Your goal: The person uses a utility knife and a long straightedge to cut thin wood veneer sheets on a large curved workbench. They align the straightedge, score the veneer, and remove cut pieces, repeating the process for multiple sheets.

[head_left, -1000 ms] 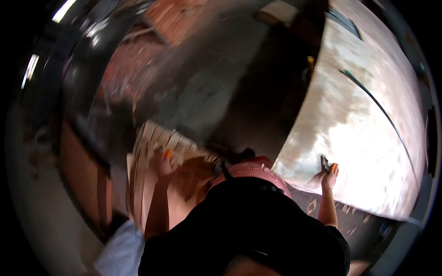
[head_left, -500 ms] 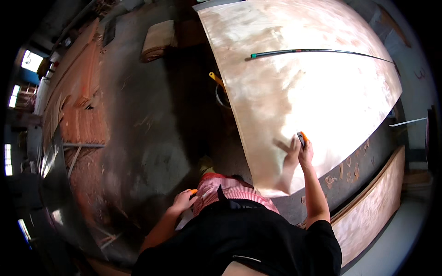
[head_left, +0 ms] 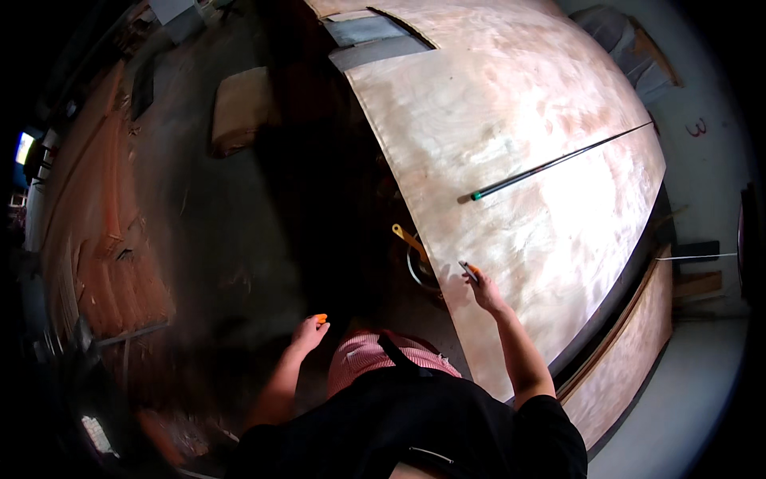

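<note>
My right hand [head_left: 485,290] is closed round a slim orange-and-dark utility knife [head_left: 469,271], held over the near left part of a large pale plywood sheet [head_left: 447,120]. Its light-coloured end points up and to the left. To the left of the sheet, my left hand [head_left: 306,334] is closed on a small orange object [head_left: 321,318]; only its end shows, so its kind is unclear. A long thin dark rod [head_left: 550,164] with a green end lies across the sheet, beyond my right hand.
A yellow handle [head_left: 407,237] and a pale ring [head_left: 416,271] show beside the sheet's left edge. Reddish veneer stacks [head_left: 120,287] stand at left, a folded pale bundle [head_left: 238,108] farther back. Grey pieces [head_left: 375,44] lie at the sheet's far end; another panel [head_left: 622,351] leans at right.
My view has shifted forward along the sheet. My right hand with the knife is now nearer the sheet's left edge; my left hand is slightly farther forward, still holding the orange object.
</note>
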A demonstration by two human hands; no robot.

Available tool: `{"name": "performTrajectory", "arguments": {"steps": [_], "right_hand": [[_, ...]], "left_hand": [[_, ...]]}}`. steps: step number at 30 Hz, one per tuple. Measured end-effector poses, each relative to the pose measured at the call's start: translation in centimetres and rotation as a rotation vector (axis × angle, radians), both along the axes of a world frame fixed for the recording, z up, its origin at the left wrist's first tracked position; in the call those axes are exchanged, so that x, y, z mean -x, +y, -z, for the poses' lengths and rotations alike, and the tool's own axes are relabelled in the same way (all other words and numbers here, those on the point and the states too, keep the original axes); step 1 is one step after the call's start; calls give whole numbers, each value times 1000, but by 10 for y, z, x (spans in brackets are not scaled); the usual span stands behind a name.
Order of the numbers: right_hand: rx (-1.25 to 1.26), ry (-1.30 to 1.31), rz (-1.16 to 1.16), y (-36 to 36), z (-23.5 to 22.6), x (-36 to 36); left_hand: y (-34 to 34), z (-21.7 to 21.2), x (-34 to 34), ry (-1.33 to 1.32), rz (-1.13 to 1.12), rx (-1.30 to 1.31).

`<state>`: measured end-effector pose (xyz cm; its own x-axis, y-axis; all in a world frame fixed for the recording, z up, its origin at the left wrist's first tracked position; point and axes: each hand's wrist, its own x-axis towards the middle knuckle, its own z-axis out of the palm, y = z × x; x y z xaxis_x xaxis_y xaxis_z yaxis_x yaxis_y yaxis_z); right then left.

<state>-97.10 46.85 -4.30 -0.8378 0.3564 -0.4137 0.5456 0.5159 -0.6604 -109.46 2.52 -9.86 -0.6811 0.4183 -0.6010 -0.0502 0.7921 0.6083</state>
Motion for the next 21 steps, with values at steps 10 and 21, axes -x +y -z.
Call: {"name": "performTrajectory", "arguments": {"steps": [10,21], "right_hand": [[353,169,337,33,-15,54],[375,301,607,83,34,209]], "left_hand": [[66,-39,104,174,342,95],[122,-46,189,78,365,-264]]}}
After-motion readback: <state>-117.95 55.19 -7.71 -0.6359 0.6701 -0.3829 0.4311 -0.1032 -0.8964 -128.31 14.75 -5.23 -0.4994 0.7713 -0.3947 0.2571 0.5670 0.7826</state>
